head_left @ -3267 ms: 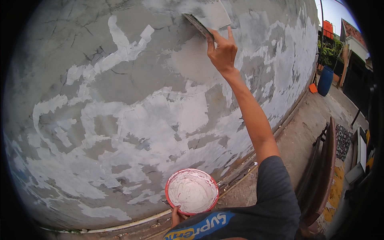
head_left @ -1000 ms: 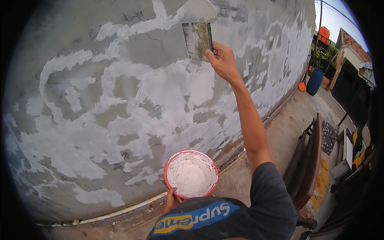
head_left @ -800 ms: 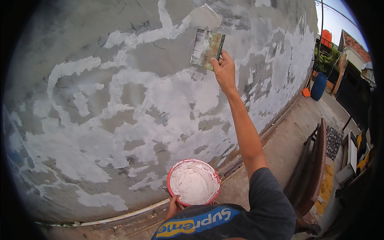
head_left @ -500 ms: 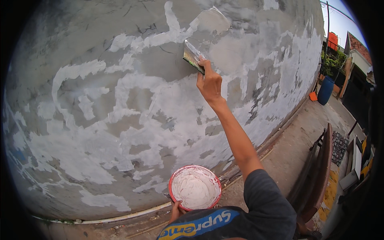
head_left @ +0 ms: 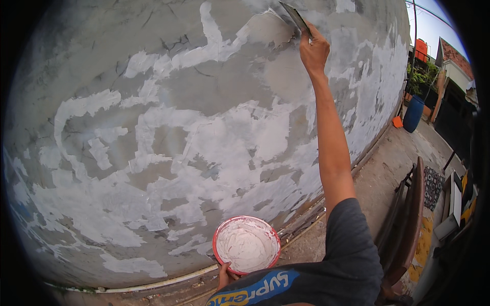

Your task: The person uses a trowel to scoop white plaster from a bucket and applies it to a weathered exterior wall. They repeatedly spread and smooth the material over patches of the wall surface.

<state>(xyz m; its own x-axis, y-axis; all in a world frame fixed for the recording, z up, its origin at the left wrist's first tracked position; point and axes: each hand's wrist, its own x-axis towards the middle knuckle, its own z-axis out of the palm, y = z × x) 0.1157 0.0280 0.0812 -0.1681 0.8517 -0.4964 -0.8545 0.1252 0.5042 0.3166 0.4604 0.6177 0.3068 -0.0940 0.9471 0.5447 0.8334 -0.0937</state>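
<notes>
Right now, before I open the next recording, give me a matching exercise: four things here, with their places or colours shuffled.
1. Scraper
2. Bowl
3. Paste
4. Barrel

A. Pale, inside a round container
B. Blue, on the ground toward the picture's right
C. In the right hand, high up by the wall
D. Red-rimmed, gripped by the left hand

Pairs: 1-C, 2-D, 3-A, 4-B

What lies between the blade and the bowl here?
Only wall, grey with whitish patches, shows between the blade and the bowl in the head view; the right forearm lies to the right of that stretch.
</notes>
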